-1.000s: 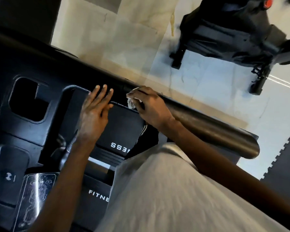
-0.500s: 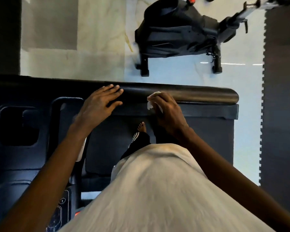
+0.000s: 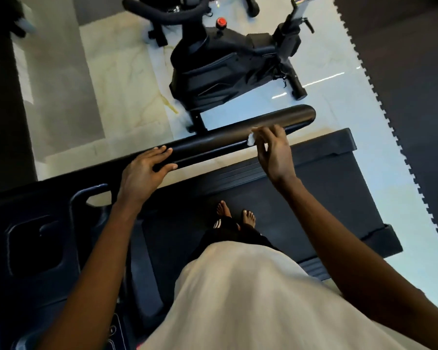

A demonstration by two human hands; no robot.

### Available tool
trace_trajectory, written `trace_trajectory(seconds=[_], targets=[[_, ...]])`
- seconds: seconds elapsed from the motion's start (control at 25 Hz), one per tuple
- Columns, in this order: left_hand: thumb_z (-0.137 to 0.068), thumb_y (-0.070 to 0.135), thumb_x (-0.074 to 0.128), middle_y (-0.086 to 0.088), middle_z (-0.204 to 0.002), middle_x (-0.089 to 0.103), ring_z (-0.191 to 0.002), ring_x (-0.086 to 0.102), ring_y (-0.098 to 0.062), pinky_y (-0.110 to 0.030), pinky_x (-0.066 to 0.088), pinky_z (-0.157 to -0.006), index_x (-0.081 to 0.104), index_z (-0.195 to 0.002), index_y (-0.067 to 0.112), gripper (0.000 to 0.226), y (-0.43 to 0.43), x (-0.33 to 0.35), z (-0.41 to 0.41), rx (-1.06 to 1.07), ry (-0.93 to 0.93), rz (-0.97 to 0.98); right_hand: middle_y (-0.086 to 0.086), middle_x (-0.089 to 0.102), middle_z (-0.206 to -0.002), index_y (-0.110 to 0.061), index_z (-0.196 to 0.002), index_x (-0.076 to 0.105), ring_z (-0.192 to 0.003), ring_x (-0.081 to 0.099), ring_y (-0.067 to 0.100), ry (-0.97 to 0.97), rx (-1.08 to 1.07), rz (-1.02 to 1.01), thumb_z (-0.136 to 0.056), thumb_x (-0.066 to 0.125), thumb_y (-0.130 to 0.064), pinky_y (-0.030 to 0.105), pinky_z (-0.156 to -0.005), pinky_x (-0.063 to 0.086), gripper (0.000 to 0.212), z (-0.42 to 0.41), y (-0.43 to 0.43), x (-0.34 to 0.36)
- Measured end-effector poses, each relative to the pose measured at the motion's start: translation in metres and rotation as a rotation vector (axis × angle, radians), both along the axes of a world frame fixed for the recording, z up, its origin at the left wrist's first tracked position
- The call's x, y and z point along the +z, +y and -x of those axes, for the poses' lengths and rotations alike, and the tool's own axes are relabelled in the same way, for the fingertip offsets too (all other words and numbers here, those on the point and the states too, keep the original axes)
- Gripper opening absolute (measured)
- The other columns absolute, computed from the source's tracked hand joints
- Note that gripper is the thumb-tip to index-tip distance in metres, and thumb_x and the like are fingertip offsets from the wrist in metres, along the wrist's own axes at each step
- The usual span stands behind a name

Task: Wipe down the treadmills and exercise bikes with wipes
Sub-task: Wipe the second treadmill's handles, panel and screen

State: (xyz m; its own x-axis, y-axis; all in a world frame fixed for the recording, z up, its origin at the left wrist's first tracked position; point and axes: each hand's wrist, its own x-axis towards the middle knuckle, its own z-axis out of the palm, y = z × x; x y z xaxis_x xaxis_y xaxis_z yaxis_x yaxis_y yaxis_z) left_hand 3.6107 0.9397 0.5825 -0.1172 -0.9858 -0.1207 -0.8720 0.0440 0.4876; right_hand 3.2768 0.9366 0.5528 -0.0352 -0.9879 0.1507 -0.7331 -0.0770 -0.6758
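Right hand (image 3: 273, 155) pinching wipe (image 3: 250, 140), sliding farther toward handrail (image 3: 213, 145) end; left hand (image 3: 142, 173) staying flat on handrail, fingers straight.

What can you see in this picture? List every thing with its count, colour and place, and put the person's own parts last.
handrail: one, black, across the middle
wipe: one, white, against the handrail, right of middle
treadmill deck: one, black, below the handrail
console: one, black, lower left
exercise bike: one, black with red knob, beyond the handrail
floor tiles: several, pale marbled, upper left
foam mat: one, dark, jigsaw-edged, right side
shirt: one, off-white, bottom centre
feet: two, bare, on the deck
left hand: one, resting on the handrail
right hand: one, pinching the wipe on the handrail
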Motion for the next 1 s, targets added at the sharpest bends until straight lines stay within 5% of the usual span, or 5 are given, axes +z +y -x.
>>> trace_trajectory(seconds=[0.28, 0.52, 0.72, 0.88, 1.0], targets=[[-0.088, 0.042, 0.075, 0.004, -0.139, 0.062, -0.131, 0.055, -0.011, -0.036, 0.046, -0.109, 0.069, -0.13, 0.028, 0.044, -0.007, 0.015, 0.004, -0.048, -0.013, -0.025, 0.002, 0.054, -0.108, -0.013, -0.104, 0.06, -0.093, 0.052, 0.001, -0.554, -0.631, -0.01, -0.098, 0.059, -0.02, 0.016, -0.075, 0.047, 0.009, -0.042, 0.009, -0.004], [-0.093, 0.026, 0.072, -0.001, -0.141, 0.061, -0.132, 0.055, -0.014, -0.034, 0.045, -0.108, 0.066, -0.134, 0.021, 0.042, -0.036, 0.014, 0.055, -0.363, 0.05, -0.057, 0.0, 0.06, -0.089, -0.01, -0.1, 0.064, -0.08, 0.055, 0.01, -1.159, -1.123, -0.084, -0.094, 0.07, -0.021, 0.014, -0.069, 0.051, 0.014, -0.053, -0.017, -0.004], [-0.09, 0.033, 0.075, 0.003, -0.142, 0.06, -0.131, 0.055, -0.012, -0.034, 0.045, -0.109, 0.065, -0.134, 0.028, 0.046, -0.062, 0.006, 0.095, -0.435, 0.045, -0.12, 0.003, 0.06, -0.082, -0.013, -0.094, 0.062, -0.074, 0.059, 0.011, -1.361, -1.207, -0.064, -0.096, 0.067, -0.017, 0.016, -0.072, 0.054, 0.007, -0.048, -0.019, -0.013], [-0.088, 0.032, 0.077, 0.006, -0.139, 0.062, -0.129, 0.054, -0.001, -0.01, 0.036, -0.106, 0.068, -0.131, 0.026, 0.044, -0.057, 0.005, 0.097, -0.382, 0.083, -0.136, -0.001, 0.062, -0.08, -0.012, -0.091, 0.062, -0.072, 0.063, 0.009, -1.481, -1.218, -0.153, -0.097, 0.063, -0.008, 0.026, -0.083, 0.058, 0.008, -0.035, -0.019, -0.024], [-0.088, 0.034, 0.078, 0.007, -0.139, 0.061, -0.129, 0.052, 0.003, -0.005, 0.033, -0.105, 0.068, -0.131, 0.027, 0.045, -0.055, 0.007, 0.1, -0.356, 0.09, -0.172, -0.003, 0.066, -0.08, -0.01, -0.095, 0.065, -0.076, 0.063, 0.014, -1.423, -1.312, -0.215, -0.094, 0.065, -0.013, 0.028, -0.077, 0.056, 0.003, -0.003, -0.032, -0.036]])
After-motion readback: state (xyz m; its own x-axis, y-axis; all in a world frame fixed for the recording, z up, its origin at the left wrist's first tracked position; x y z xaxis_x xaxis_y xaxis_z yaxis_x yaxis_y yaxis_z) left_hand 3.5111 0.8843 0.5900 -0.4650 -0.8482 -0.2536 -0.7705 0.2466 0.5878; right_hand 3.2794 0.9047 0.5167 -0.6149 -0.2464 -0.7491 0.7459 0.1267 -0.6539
